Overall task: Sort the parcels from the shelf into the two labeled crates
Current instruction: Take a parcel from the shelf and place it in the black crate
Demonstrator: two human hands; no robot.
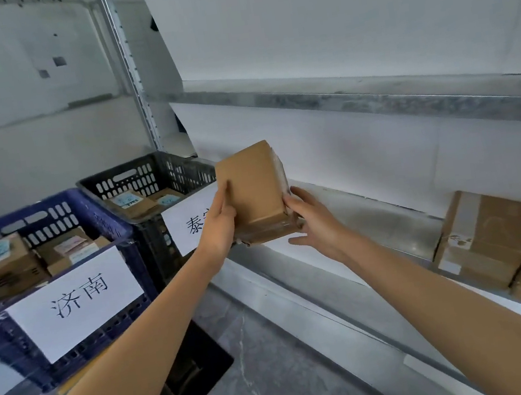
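A brown cardboard parcel [256, 191] is held tilted in the air in front of the shelf [372, 211]. My left hand [219, 223] grips its left side, thumb on the plain upper face. My right hand [310, 220] holds its right lower edge, fingers curled under it. To the left stand a blue crate [61, 210] with a white label reading 济南 and a black crate [147, 170] with a partly hidden white label. Both crates hold several parcels. More brown parcels [485, 238] lie on the shelf at the right.
A metal shelf upright [133, 81] rises behind the black crate. An upper shelf rail [373, 102] runs above my hands. Grey floor [279, 380] lies below, with a dark flat object [191, 376] under the crates.
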